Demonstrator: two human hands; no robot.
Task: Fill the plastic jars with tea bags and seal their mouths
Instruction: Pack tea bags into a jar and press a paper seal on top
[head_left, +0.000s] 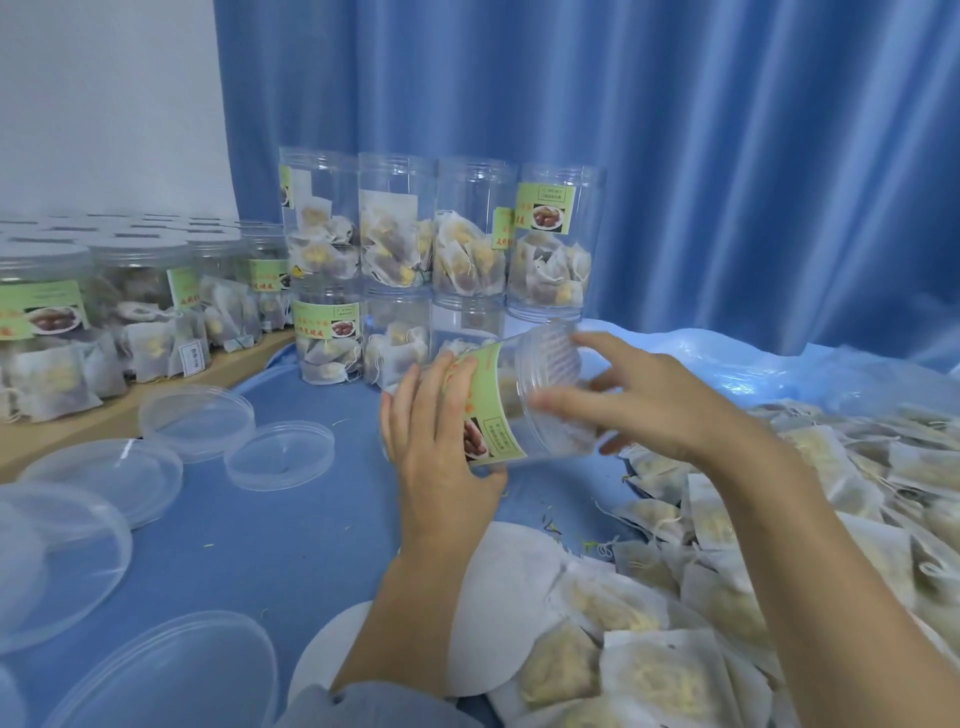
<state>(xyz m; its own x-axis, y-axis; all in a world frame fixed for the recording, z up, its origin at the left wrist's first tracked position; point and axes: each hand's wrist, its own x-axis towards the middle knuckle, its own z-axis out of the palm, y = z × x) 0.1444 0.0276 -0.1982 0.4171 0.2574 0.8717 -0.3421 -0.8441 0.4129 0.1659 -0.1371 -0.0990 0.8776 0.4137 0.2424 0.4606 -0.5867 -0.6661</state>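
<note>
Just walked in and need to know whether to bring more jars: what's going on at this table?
A person is packing tea bags into clear plastic jars. The left hand grips a labelled jar tipped on its side, mouth toward the right hand, whose spread fingers are at the opening. Loose tea bags are heaped on the right, filled jars stand stacked behind without lids, and loose lids lie to the left.

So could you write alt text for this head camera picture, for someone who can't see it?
A person's left hand grips a clear plastic jar tipped on its side, while the right hand hovers at its mouth, fingers spread. Loose tea bags lie heaped to the right, clear lids to the left, and stacked filled jars stand behind.
</note>
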